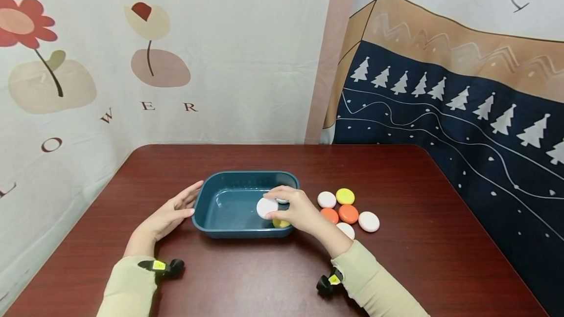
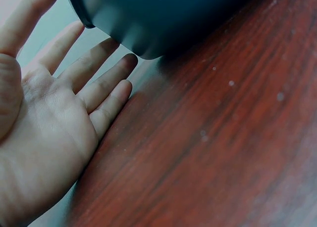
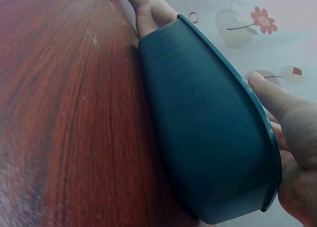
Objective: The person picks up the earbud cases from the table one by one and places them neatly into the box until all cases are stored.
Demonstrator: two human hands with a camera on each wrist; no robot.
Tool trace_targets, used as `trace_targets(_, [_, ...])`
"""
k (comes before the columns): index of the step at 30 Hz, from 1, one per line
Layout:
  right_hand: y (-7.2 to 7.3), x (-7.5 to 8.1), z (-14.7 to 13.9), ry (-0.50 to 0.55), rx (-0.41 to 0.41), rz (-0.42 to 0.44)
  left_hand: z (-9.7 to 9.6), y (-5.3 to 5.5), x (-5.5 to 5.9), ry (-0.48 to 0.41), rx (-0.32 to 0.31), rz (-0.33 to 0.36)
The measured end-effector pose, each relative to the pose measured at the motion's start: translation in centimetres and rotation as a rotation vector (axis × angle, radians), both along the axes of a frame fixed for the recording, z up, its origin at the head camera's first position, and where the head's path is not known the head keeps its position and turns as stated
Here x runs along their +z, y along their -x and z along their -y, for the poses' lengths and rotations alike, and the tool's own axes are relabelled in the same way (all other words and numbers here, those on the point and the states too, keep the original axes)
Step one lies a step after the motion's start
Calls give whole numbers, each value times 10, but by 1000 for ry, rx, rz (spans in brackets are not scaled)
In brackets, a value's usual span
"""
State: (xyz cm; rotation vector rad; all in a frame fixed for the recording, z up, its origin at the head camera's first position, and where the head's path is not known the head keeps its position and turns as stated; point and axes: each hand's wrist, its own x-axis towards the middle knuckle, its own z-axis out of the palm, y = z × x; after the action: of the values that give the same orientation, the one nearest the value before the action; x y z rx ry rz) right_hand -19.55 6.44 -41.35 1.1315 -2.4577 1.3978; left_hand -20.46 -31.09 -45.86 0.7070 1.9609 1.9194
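Observation:
A dark teal rectangular tray (image 1: 233, 212) stands on the table. My left hand (image 1: 165, 216) is at its left end, fingers extended and spread against the rim; the left wrist view shows the palm (image 2: 54, 118) beside the tray's outer wall (image 2: 153, 19). Over the tray's right end, my right hand (image 1: 301, 209) pinches a white round disc (image 1: 267, 208) between thumb and fingers. Beneath that hand, a yellow disc (image 1: 281, 223) and another pale disc (image 1: 282, 201) lie inside, partly covered. In the right wrist view the tray wall (image 3: 208, 123) hides the held disc.
Right of the tray lie several loose discs: white (image 1: 326, 199), yellow (image 1: 345, 196), orange (image 1: 348, 214) and white (image 1: 368, 221) among them. The reddish-brown table (image 1: 246, 278) has its far edge near a printed curtain (image 1: 246, 62).

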Motion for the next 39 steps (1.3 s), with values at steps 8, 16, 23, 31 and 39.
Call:
trace_targets(8, [3, -1, -1, -25, 14, -37, 2, 1, 0, -2, -11, -10])
trace_targets(16, [3, 0, -2, -34, 16, -12, 1, 1, 1, -7, -4, -6])
trace_targets(23, [3, 3, -6, -42, -1, 11, 0, 0, 3, -6, -10, 1])
trace_targets(31, [5, 12, -15, -37, -19, 56, 0, -1, 2, -3, 4, 14])
trace_targets(39, [9, 18, -27, 10, -16, 84, -1, -1, 3, -8, 1, 21])
